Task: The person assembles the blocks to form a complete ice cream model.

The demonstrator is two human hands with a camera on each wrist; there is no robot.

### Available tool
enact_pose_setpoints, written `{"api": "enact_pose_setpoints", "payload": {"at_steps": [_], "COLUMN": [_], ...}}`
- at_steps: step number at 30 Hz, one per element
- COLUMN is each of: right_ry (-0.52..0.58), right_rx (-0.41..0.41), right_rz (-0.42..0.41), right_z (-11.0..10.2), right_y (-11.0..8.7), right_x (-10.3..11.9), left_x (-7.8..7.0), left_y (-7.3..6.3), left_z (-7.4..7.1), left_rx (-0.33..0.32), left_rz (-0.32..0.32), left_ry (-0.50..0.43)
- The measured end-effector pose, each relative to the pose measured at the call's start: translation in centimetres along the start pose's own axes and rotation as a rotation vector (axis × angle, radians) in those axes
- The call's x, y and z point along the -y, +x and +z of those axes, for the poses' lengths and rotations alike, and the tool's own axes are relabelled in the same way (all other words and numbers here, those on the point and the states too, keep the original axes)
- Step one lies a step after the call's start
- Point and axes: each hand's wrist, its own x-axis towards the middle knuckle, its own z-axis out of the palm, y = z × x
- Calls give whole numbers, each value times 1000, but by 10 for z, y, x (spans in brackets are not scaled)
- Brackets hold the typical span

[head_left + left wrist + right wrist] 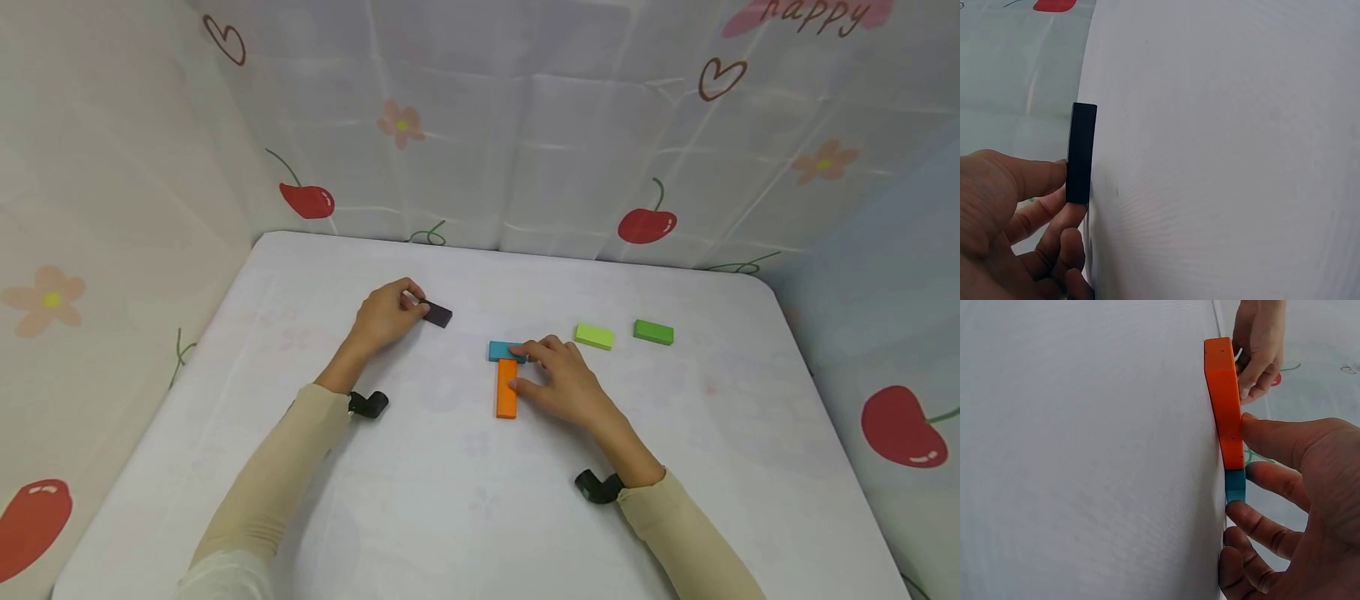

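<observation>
My left hand (387,315) pinches one end of a black block (437,314) between thumb and fingers, at the left of the table. The left wrist view shows the same black block (1081,153) held lengthwise at the fingertips. Near the table's middle, a blue block (502,351) lies crosswise against the far end of an orange block (506,390), forming a T. Over their right side is my right hand (564,383), its thumb touching the orange block (1225,406) and a finger at the blue block (1235,484). Its fingers are spread and loosely bent.
A lime-green block (595,336) and a darker green block (653,332) lie to the right, beyond my right hand. The white table (450,517) ends at a cloth backdrop (495,167) printed with cherries and flowers. Black wrist-worn pieces stick out beside both wrists.
</observation>
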Motion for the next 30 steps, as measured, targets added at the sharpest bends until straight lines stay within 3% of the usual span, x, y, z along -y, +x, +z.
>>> {"api": "enact_pose_setpoints", "payload": {"at_steps": [30], "right_ry": [0], "right_rx": [4], "right_rz": [21], "right_z": [2], "right_y": [2], "right_x": [1], "left_x": [-16], "left_y": [-1], "left_z": [11], "left_rx": [34], "left_rz": [-20], "left_ry": [-2]}}
